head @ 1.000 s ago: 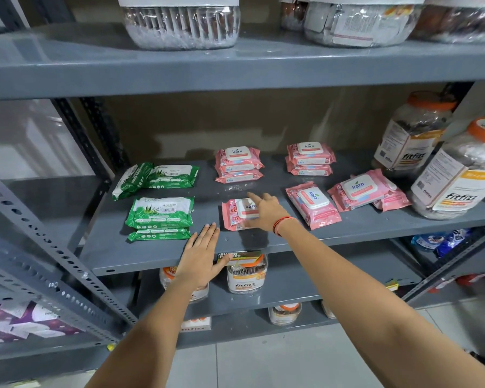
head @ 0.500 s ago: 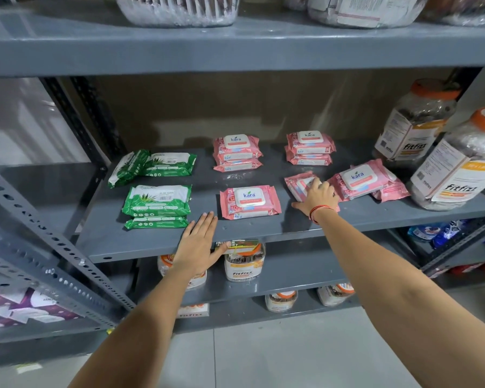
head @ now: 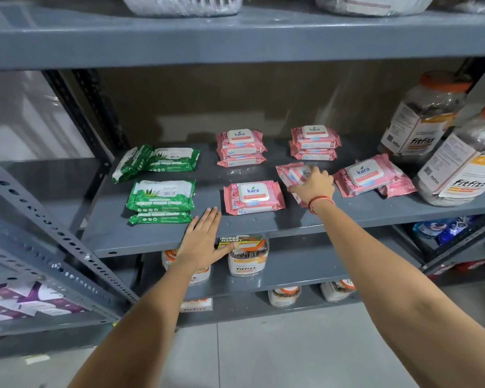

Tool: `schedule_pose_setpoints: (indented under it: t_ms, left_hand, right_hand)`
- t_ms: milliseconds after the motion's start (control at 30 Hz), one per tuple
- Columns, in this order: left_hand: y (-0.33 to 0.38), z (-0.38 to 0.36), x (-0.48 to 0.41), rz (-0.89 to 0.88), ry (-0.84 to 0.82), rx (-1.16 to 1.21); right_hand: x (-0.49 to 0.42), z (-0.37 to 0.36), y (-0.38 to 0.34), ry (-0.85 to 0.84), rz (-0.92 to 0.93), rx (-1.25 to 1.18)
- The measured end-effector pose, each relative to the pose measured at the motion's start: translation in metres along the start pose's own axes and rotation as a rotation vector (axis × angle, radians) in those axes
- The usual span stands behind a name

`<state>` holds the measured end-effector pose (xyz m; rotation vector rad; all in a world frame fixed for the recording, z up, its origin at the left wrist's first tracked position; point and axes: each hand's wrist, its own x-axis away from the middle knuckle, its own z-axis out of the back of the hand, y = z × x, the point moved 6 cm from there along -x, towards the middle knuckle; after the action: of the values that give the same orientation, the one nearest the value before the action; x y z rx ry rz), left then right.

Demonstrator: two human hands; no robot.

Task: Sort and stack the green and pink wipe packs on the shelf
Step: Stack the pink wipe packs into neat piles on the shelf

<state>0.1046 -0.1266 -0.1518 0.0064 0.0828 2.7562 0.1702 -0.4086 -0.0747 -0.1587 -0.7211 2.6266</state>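
Showing matt grey painted metal shelf (head: 157, 236) — glossy plastic film on pink packs (head: 254, 197), green packs (head: 160, 196) — clear plastic jars (head: 459, 169).

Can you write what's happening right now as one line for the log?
step: gathering pink packs | right hand: grasping tilted pink pack | left hand: flat on shelf edge, empty | green packs: stacked on the left

"kara" on pink packs (head: 254, 198); "fitfizz" on jars (head: 459, 166).
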Motion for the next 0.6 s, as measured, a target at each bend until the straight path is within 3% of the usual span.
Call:
schedule_pose_setpoints:
  t_ms: [200,367,600]
  left_hand:
    - [-0.001,-0.002,-0.001,-0.012,0.013,-0.009]
    - [-0.002,-0.003,-0.001,-0.014,0.007,0.001]
    - [-0.001,-0.002,-0.001,-0.021,0.012,-0.006]
  right_hand:
    - [0.009,0.004,-0.060,-0.039,0.156,-0.211]
    - [0.040,-0.032,-0.080,-0.193,0.293,-0.035]
    - [0.044,-0.028,-0.086,-0.201,0.314,0.159]
